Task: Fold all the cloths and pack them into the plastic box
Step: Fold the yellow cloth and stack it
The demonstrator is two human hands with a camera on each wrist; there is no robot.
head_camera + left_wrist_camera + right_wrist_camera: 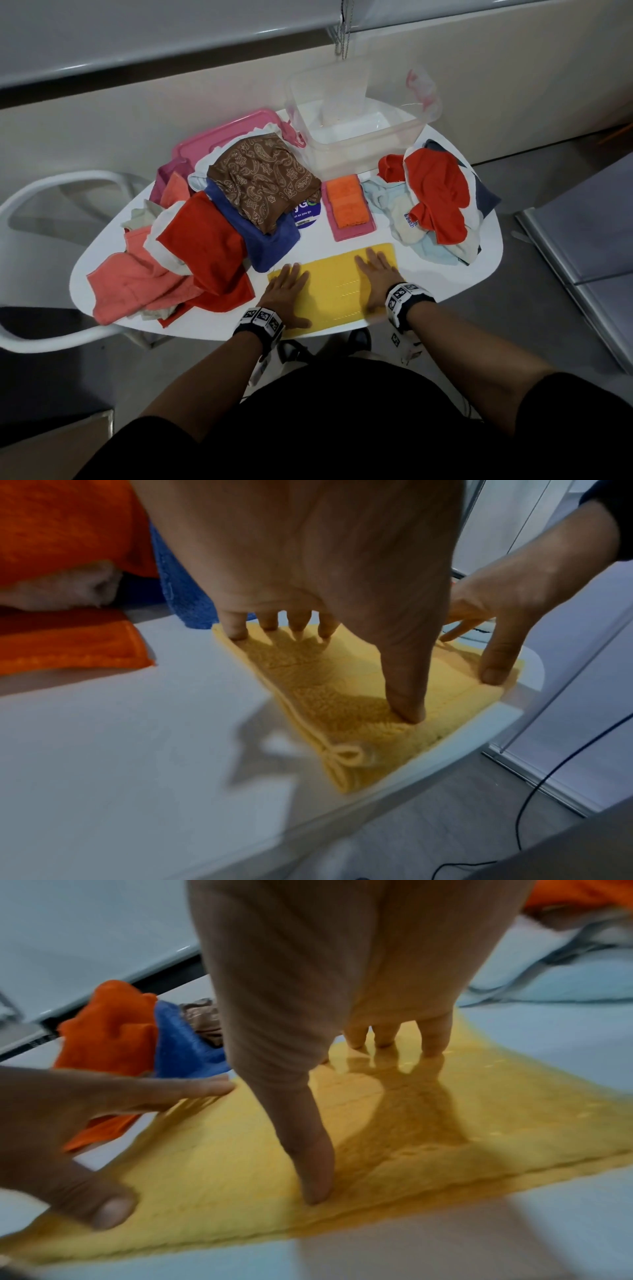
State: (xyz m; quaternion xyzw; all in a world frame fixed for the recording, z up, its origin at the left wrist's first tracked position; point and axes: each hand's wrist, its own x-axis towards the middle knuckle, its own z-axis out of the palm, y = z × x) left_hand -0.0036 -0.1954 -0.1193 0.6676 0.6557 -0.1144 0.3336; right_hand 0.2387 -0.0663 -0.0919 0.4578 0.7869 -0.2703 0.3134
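While both forearms reach forward over the near edge of the white table (pixel 445 274), the left hand (pixel 286 294) and the right hand (pixel 378 279) lie palm-down on the yellow cloth (pixel 337 291), fingers straight and spread, pressing it flat and grasping nothing. That cloth lies at the near edge between two heaps of loose cloths. Far behind it stands the clear plastic box (pixel 356 133), its far wall hard to make out against the pale wall.
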